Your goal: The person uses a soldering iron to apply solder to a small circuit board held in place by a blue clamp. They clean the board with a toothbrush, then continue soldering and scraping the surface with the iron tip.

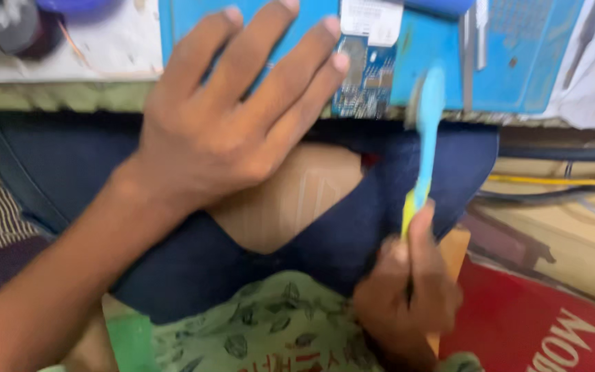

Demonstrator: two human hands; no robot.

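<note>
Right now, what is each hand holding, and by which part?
The right hand grips a blue-and-yellow toothbrush by its handle end. The left hand holds nothing; its fingers are spread.

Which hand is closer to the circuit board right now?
Left. The left hand is spread flat with its fingertips right at the circuit board's left edge. The right hand is well below it, holding a blue brush whose head reaches up beside the board.

Single head view, steeply down, close over lap and bench edge (56,96)
</note>
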